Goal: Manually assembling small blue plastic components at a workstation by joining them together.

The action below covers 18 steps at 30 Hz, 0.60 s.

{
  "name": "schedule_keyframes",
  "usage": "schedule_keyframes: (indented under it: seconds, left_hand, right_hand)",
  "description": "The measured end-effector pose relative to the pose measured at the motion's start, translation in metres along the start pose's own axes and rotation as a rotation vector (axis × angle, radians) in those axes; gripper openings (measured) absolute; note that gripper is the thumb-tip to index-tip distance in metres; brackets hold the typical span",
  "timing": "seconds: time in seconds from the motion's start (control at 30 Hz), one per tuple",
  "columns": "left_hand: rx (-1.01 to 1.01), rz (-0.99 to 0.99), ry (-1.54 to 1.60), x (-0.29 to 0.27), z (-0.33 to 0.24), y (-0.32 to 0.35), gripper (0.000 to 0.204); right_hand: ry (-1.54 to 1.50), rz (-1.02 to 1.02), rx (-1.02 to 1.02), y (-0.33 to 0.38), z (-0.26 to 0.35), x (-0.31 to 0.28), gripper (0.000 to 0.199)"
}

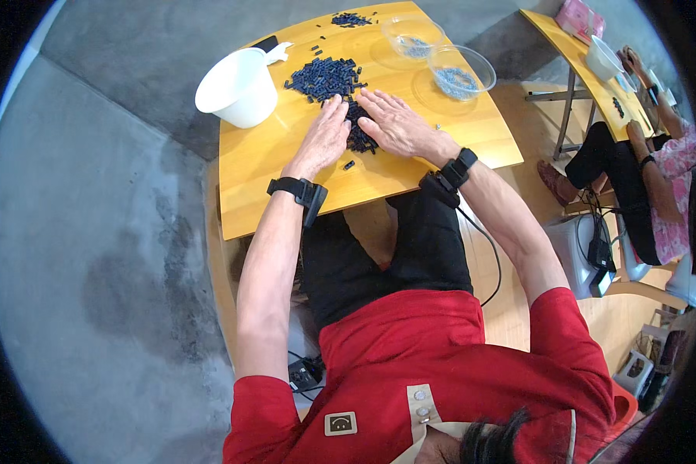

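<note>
Ref. pos.: onlooker standing in the room, beside the bench (267, 197).

1. Item. Small dark pcs, short and rod-like, loose, qty. too many to count. The near heap (361, 139) lies btwn the two hands; the far heap (325, 79) lies just ahead of the L hand's fingertips. The two run together approx. at the fingertips.

2. Hand state. L hand (329, 133): flat, fingers straight and close together, pointing ahead and slightly R. R hand (397, 127): flat, fingers extended w/ slight gaps, pointing ahead and L. Neither is clamped on anything. Hands are apart, fingertips converging; the gap is narrowest at the far end. Palm contact w/ the bench: cannot tell.

3. Key relation. Near heap's long axis runs approx. fore-aft, i.e. along the gap, not across it. The R hand is nearer: its thumb side overlaps the heap's edge. For the far heap, the L hand is nearer. Indiv. pcs point in mixed directions.

4. Surroundings. One loose pc (349, 165) sits nearer the body than the near heap, just R of the L hand's heel. White tub (243, 93): L of and ahead of the L hand. Clear bowl (487, 68) w/ pale small pcs (456, 83): ahead and R of the R hand.
</note>
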State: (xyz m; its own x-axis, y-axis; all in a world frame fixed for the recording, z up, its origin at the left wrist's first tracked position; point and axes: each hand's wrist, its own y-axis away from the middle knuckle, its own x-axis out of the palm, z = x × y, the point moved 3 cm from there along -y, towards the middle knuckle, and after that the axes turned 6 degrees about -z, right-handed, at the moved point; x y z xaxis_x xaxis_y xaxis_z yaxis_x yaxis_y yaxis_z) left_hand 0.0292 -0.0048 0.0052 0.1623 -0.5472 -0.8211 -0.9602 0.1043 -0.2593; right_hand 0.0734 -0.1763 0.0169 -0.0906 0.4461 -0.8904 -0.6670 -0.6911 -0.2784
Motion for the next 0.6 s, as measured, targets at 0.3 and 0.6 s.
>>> schedule_keyframes:
  seconds: [0.3,0.6]
  left_hand:
    - [-0.021,0.041,0.08,0.007,0.0,0.001,0.053]
    - [-0.047,0.109,0.075,0.003,-0.003,0.005,0.053]
  right_hand:
    - [-0.081,0.063,-0.095,-0.001,0.0,0.002,0.07]
    - [-0.083,0.028,-0.177,-0.002,-0.005,0.011,0.067]
